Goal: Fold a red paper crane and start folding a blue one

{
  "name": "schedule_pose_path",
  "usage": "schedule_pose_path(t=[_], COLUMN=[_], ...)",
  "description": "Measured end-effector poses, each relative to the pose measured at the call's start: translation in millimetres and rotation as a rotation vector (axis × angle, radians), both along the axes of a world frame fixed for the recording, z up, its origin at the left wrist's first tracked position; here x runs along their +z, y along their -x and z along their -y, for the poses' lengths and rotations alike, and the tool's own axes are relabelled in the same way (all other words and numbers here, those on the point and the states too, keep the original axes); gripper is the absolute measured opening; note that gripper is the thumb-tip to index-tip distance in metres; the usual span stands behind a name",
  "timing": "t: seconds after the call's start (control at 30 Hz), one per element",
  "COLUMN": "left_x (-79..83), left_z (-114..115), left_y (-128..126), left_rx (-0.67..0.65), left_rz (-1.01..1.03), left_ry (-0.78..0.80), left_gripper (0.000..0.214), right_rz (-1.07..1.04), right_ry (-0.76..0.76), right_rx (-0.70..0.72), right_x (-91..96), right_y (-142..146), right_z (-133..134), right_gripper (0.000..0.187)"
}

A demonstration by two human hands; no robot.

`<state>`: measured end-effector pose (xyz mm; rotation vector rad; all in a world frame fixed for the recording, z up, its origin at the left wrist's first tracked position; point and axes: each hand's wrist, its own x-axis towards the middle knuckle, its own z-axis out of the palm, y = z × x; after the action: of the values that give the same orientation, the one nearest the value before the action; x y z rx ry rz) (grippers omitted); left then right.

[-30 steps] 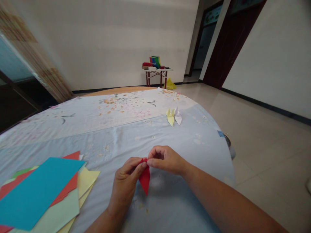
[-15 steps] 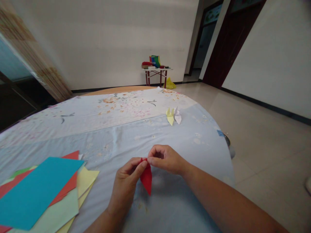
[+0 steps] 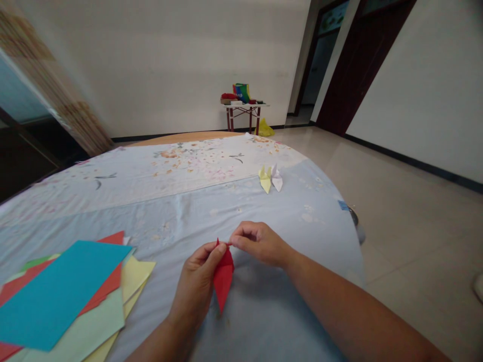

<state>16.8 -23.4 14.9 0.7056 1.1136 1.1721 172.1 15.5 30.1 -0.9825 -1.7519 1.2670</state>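
Note:
A folded red paper piece (image 3: 223, 277), long and pointed at its lower end, is held above the light blue tablecloth (image 3: 181, 211). My left hand (image 3: 198, 284) pinches its upper part between thumb and fingers. My right hand (image 3: 256, 244) pinches a thin red tip at the top of the same piece, fingers curled in. Both hands are close together near the table's front edge.
A stack of coloured paper sheets (image 3: 64, 296), blue on top, lies at the front left. Two small folded paper figures, one yellow (image 3: 264, 180) and one white (image 3: 277, 178), sit farther back right. The round table's edge drops to a tiled floor on the right. A small side table (image 3: 243, 111) stands by the far wall.
The red piece has turned slightly and its lower point has swung left. My right hand has pulled the top tip a little to the right. The camera has shifted slightly.

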Motion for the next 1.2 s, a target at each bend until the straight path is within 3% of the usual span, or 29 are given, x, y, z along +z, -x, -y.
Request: schedule_pose_path(t=[0.27, 0.43, 0.9, 1.2], left_x=[-1.7, -1.9, 3.7, 10.5], left_z=[-1.3, -0.4, -1.3, -3.7], left_y=[-0.6, -0.6, -1.2, 1.5], left_rx=[0.025, -0.008, 0.007, -0.138], left_rz=[0.037, -0.015, 0.009, 0.037], left_ry=[-0.008, 0.01, 0.037, -0.041], left_gripper=[0.025, 0.026, 0.026, 0.032], right_rz=[-0.001, 0.014, -0.026, -0.186], right_ry=[0.079, 0.041, 0.134, 0.161], right_rx=[-0.011, -0.022, -0.01, -0.073], right_x=[-2.2, -5.7, -9.8, -12.0], right_y=[3.4, 7.4, 8.1, 6.1], right_z=[0.9, 2.9, -0.9, -5.2], right_gripper=[0.015, 0.009, 0.018, 0.021])
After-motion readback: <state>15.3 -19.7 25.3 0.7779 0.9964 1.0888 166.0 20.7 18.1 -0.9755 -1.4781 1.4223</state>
